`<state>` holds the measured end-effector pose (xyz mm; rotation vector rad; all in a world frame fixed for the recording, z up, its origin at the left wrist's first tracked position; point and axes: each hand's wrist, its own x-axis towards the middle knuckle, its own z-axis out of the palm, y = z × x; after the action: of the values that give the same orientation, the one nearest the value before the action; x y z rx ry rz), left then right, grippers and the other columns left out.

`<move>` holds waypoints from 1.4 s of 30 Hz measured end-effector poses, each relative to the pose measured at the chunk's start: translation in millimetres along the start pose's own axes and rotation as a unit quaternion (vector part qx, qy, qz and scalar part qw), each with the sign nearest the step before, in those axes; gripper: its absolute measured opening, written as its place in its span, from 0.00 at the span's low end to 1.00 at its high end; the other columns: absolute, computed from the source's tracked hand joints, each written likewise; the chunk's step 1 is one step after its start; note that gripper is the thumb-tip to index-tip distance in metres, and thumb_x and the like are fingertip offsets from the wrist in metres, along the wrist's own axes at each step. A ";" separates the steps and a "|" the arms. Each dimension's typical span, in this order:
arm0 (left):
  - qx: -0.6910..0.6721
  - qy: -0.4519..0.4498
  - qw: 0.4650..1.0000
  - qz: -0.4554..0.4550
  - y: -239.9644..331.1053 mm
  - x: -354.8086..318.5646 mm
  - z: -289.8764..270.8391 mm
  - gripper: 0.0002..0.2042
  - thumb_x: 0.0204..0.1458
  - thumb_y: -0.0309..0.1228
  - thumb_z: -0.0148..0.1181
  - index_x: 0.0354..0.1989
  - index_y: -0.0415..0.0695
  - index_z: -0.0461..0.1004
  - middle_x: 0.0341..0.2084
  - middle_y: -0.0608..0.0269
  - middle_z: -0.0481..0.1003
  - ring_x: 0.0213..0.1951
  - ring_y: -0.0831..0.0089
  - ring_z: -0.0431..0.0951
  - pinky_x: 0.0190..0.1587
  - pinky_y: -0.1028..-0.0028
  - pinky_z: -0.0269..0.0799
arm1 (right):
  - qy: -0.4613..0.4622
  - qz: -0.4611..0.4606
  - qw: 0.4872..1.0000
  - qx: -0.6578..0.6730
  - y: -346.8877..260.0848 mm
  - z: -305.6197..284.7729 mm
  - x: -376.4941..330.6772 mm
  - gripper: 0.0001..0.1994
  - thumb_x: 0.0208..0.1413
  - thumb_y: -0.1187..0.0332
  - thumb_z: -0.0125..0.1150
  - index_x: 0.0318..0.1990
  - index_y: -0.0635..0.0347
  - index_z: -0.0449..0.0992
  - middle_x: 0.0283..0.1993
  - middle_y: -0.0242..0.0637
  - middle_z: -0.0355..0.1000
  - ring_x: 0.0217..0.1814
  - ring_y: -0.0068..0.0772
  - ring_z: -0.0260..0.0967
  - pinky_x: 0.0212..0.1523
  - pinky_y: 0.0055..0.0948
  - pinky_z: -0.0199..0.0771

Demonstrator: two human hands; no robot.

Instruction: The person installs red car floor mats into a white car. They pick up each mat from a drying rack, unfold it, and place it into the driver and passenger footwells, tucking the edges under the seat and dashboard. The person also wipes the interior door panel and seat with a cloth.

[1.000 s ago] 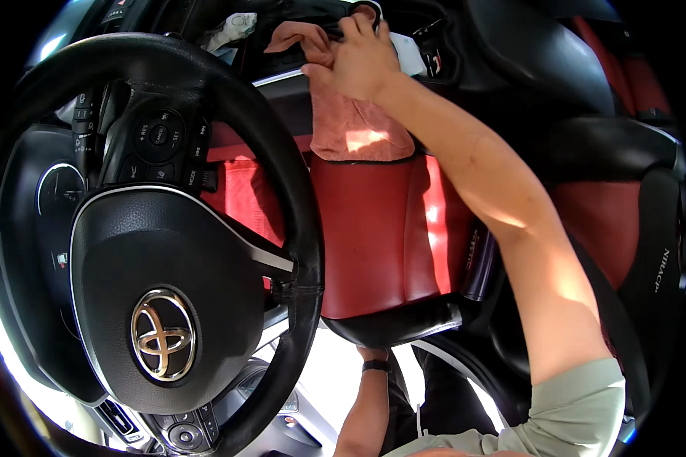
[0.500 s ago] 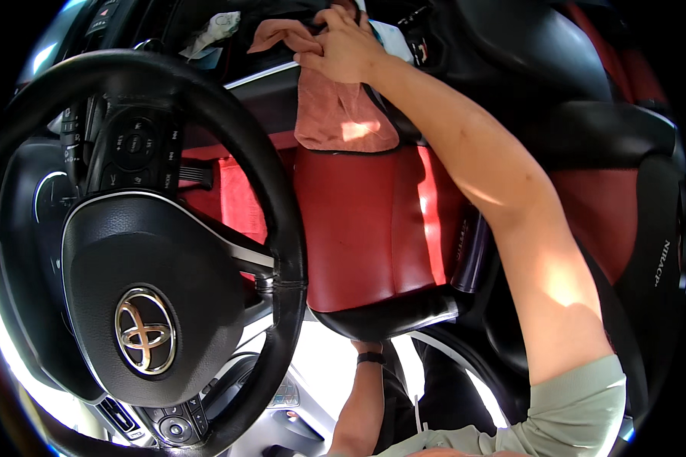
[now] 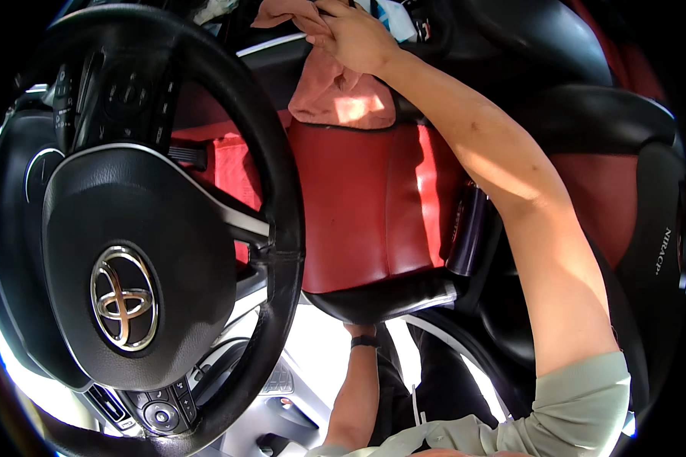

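My right hand [image 3: 354,38] is closed on a salmon-pink cloth [image 3: 343,99] at the top of the view, by the centre console. One part of the cloth sticks out to the left of my fingers; the rest hangs over the far edge of the red and black car seat [image 3: 339,206]. Sunlight falls on its lower part. My right arm stretches across the seat. My left hand [image 3: 360,330] is down by the seat's near edge, below a dark wristband. Its fingers are hidden under the seat's black side.
A black steering wheel [image 3: 286,259] fills the left side. A dark purple bottle [image 3: 467,232] lies where the seat meets the backrest. Beyond the cloth are a blue and white packet [image 3: 396,20] and a crumpled white wrapper [image 3: 215,11]. A pedal [image 3: 187,155] shows behind the wheel.
The view has shifted, so the seat and wheel sit higher in it. My right hand keeps hold of the cloth, whose hanging part is now more bunched up. My left hand stays by the seat's edge.
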<state>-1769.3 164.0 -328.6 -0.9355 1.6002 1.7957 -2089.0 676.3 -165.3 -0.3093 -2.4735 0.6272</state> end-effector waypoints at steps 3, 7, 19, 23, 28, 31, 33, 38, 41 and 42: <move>-0.022 0.028 0.999 -0.034 8.4 -8.0 -8.5 0.24 0.67 0.36 0.45 0.68 0.38 0.57 0.62 0.49 0.67 0.58 0.56 0.72 0.59 0.60 0.74 | 0.013 -0.185 0.979 -0.085 -37.7 16.8 -61.9 0.24 0.54 0.45 0.61 0.49 0.53 0.82 0.69 0.39 0.61 0.74 0.45 0.52 0.70 0.53 0.53; -0.071 0.048 0.995 -0.052 -0.1 5.2 -15.7 0.25 0.66 0.42 0.46 0.67 0.40 0.60 0.61 0.51 0.69 0.57 0.56 0.73 0.59 0.56 0.73 | -0.025 -0.060 0.998 0.024 -85.1 41.3 -165.3 0.18 0.58 0.54 0.57 0.52 0.47 0.79 0.68 0.38 0.64 0.67 0.49 0.62 0.68 0.56 0.57; -0.053 0.067 0.993 -0.084 29.1 5.4 3.4 0.17 0.62 0.33 0.54 0.58 0.44 0.69 0.52 0.59 0.76 0.50 0.63 0.78 0.50 0.66 0.80 | -0.122 0.277 0.904 0.303 -107.1 -23.2 -266.0 0.17 0.64 0.59 0.51 0.51 0.60 0.76 0.63 0.48 0.68 0.60 0.54 0.68 0.59 0.41 0.71; -0.011 0.063 0.997 -0.045 26.1 11.2 -5.4 0.16 0.57 0.30 0.61 0.54 0.42 0.71 0.49 0.57 0.77 0.46 0.62 0.80 0.46 0.68 0.81 | -0.111 0.264 0.952 -0.112 -128.3 -5.4 -351.2 0.26 0.56 0.52 0.61 0.46 0.73 0.76 0.60 0.59 0.64 0.69 0.62 0.56 0.61 0.55 0.63; -0.057 0.022 0.997 -0.050 31.4 13.9 -7.0 0.16 0.56 0.29 0.63 0.52 0.41 0.72 0.45 0.57 0.79 0.42 0.62 0.81 0.42 0.68 0.83 | -0.095 0.280 0.952 0.081 -168.2 -70.2 -313.4 0.12 0.48 0.59 0.67 0.35 0.57 0.79 0.56 0.50 0.70 0.66 0.52 0.61 0.59 0.52 0.65; -0.047 0.045 0.997 -0.041 28.7 23.1 -13.6 0.16 0.56 0.30 0.64 0.52 0.42 0.73 0.45 0.58 0.79 0.42 0.62 0.81 0.42 0.68 0.84 | 0.028 0.421 0.903 -0.079 -143.3 -111.8 -309.1 0.18 0.48 0.61 0.69 0.44 0.61 0.77 0.51 0.50 0.70 0.53 0.53 0.68 0.51 0.45 0.71; -0.048 0.059 0.995 -0.069 28.0 22.5 -14.7 0.15 0.55 0.29 0.64 0.52 0.44 0.73 0.45 0.58 0.79 0.42 0.64 0.81 0.40 0.70 0.83 | -0.059 0.448 0.882 -0.131 -114.3 -108.9 -364.5 0.40 0.47 0.59 0.72 0.65 0.66 0.58 0.63 0.55 0.56 0.63 0.60 0.59 0.58 0.49 0.69; -0.029 0.063 0.995 -0.078 32.1 20.6 -13.2 0.15 0.55 0.28 0.64 0.51 0.46 0.73 0.44 0.61 0.78 0.41 0.66 0.81 0.38 0.73 0.82 | -0.040 0.476 0.851 -0.220 -110.2 -77.5 -360.6 0.51 0.44 0.57 0.75 0.70 0.68 0.46 0.67 0.60 0.50 0.67 0.64 0.56 0.61 0.48 0.68; -0.033 0.057 0.996 -0.060 31.5 22.4 -10.7 0.18 0.53 0.29 0.67 0.53 0.46 0.72 0.45 0.61 0.78 0.42 0.66 0.80 0.39 0.72 0.81 | -0.036 0.562 0.821 -0.090 -96.2 -83.0 -345.9 0.54 0.44 0.58 0.75 0.71 0.68 0.42 0.67 0.60 0.50 0.65 0.65 0.59 0.61 0.48 0.69; -0.043 0.056 0.996 -0.054 32.3 23.4 -10.8 0.19 0.53 0.29 0.67 0.53 0.46 0.72 0.46 0.60 0.78 0.42 0.66 0.80 0.39 0.72 0.81 | -0.065 0.576 0.811 -0.077 -94.0 -85.6 -339.4 0.56 0.42 0.59 0.76 0.72 0.67 0.40 0.67 0.61 0.50 0.64 0.65 0.61 0.60 0.47 0.70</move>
<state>-1807.3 147.8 -328.2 -1.1577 1.5188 1.7775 -1771.0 509.5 -214.1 -1.9538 -2.2254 0.8912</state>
